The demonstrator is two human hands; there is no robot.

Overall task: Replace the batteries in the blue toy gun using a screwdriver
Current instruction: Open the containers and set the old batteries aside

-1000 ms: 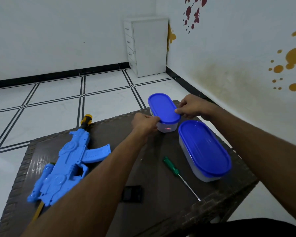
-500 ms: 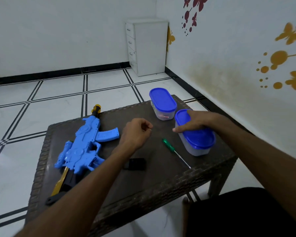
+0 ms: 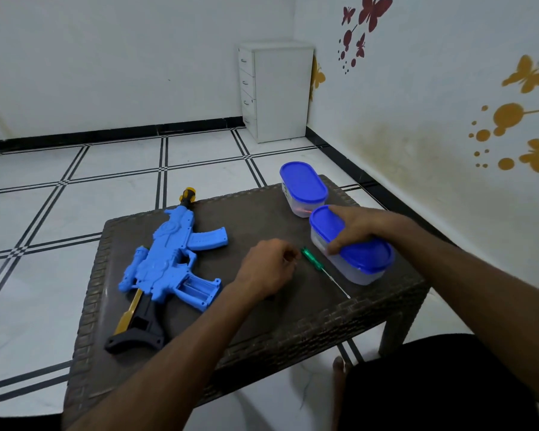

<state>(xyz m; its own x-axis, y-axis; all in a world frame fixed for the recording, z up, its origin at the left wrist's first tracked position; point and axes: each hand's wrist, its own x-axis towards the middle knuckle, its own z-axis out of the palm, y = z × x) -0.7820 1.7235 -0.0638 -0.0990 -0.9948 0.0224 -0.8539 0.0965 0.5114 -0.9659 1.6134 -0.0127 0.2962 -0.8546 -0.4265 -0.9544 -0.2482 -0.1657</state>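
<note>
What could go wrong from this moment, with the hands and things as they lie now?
1. The right hand grips the near box close to the table edge; pulling at the lid might push it off.
2. The screwdriver lies beside that box and might get knocked and roll.
3. The toy gun lies with its battery slot open, so the left hand could bump it.

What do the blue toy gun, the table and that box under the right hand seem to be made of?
Blue toy gun: apparently moulded plastic, slightly glossy, with raised moulded detail. Table: dark brown with a woven pattern along its rim and a smooth sheen on top, probably moulded plastic imitating wicker. Box: cloudy translucent plastic body, glossy blue plastic lid, gripped by the right hand.
</note>
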